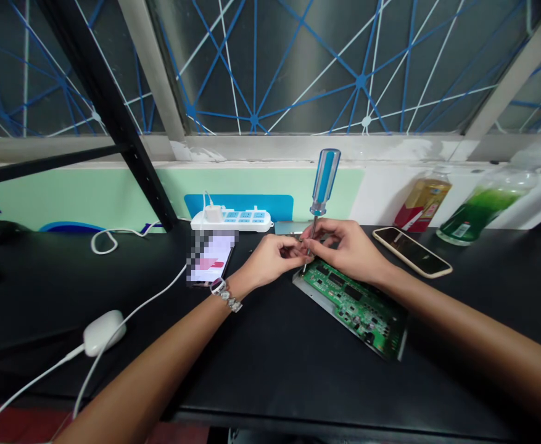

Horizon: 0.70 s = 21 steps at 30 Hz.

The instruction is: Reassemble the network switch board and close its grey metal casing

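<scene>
Screwdriver [322, 196] with a translucent blue, ridged plastic handle and a thin steel shaft is seen in the head view standing nearly upright, tilted slightly to the right, its tip set on the near-left corner of a green circuit board [358, 305]. The board is flat and rectangular, studded with small black chips, and is seated in a thin grey metal tray lying at an angle on the matte black table [274, 364]. The shaft is pinched low down by the fingers of the right hand [344, 246], which are curled together around it. The left hand [270, 259], with a metal-link wristwatch [225, 294] at the wrist, is brought in from the left, its fingertips pressed together against the shaft beside those of the right hand. Behind the hands a white power strip [233, 220] with blue sockets is laid along the wall. A phone with a lit screen [210, 258] lies left of the hands, a dark-screened phone [412, 251] right of them. A smooth white rounded adapter [104, 332] with its cable rests near the left forearm. Two plastic bottles [478, 209], one amber and one green, are leaned at the far right.
</scene>
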Each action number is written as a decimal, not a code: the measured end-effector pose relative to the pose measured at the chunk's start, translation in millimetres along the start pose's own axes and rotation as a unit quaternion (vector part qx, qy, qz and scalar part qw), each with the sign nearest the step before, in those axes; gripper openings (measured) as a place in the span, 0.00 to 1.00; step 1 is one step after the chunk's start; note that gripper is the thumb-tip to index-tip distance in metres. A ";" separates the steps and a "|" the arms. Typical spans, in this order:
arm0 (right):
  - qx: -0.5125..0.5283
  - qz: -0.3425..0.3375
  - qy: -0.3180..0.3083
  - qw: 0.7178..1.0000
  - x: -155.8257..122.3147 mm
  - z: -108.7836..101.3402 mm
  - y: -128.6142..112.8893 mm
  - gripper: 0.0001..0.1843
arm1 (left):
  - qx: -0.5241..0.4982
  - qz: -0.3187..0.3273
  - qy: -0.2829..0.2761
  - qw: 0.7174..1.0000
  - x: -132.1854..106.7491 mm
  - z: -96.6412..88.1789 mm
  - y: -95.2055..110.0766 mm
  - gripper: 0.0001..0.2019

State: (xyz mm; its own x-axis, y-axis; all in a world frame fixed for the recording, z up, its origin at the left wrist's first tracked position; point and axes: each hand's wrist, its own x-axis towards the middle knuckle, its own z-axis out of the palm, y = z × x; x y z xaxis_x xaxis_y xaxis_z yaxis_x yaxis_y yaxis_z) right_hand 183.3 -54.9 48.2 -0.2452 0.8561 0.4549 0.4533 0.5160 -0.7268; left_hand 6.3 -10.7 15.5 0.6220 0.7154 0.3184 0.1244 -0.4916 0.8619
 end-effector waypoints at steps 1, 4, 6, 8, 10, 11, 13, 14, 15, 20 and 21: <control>-0.001 0.002 -0.003 1.000 0.1 -0.5 0.2 0.09 | 0.001 -0.003 0.003 1.000 0.0 -0.3 0.4 0.12; -0.004 0.002 -0.025 1.000 -0.1 -2.0 2.3 0.10 | 0.011 -0.007 0.011 1.000 -1.1 -3.9 4.4 0.14; -0.004 -0.004 -0.052 0.999 -0.8 -2.5 4.9 0.11 | 0.027 -0.001 -0.016 0.999 -2.1 -10.3 8.5 0.15; 0.003 -0.008 -0.080 0.997 -1.8 -1.8 7.9 0.12 | 0.046 0.012 -0.027 0.998 -2.6 -19.3 11.5 0.15; 0.008 -0.011 -0.095 0.995 -2.8 -0.5 10.0 0.12 | 0.059 0.035 -0.005 0.998 -2.3 -28.0 11.8 0.15; 0.008 -0.013 -0.095 0.995 -3.1 0.0 10.4 0.12 | 0.065 0.043 0.002 0.997 -1.9 -31.3 11.3 0.14; 0.009 -0.017 -0.077 0.997 -3.1 0.1 9.4 0.13 | 0.080 0.049 -0.010 0.995 -1.4 -34.6 10.4 0.14; 0.019 -0.019 -0.063 0.998 -2.8 -0.6 8.0 0.12 | 0.088 0.047 -0.029 0.995 -1.3 -34.5 10.5 0.13; 0.037 -0.021 -0.046 0.998 -2.2 -1.7 6.1 0.12 | 0.095 0.041 -0.050 0.993 -1.5 -33.4 11.3 0.12; 0.137 -0.022 0.041 0.989 1.0 -7.2 -1.5 0.11 | 0.093 -0.012 -0.102 0.990 -2.3 -22.9 19.6 0.11; 0.144 -0.018 0.052 0.988 1.4 -7.4 -1.3 0.11 | 0.088 -0.022 -0.103 0.991 -2.1 -22.7 20.0 0.10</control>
State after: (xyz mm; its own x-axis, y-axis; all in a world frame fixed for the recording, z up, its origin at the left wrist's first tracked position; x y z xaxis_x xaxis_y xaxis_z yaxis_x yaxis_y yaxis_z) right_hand 188.7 -54.6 53.6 -0.1606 0.8368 0.5233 0.1795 0.5462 -0.8182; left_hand -10.1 -10.8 41.0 0.7549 0.6312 0.1784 0.2775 -0.5537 0.7851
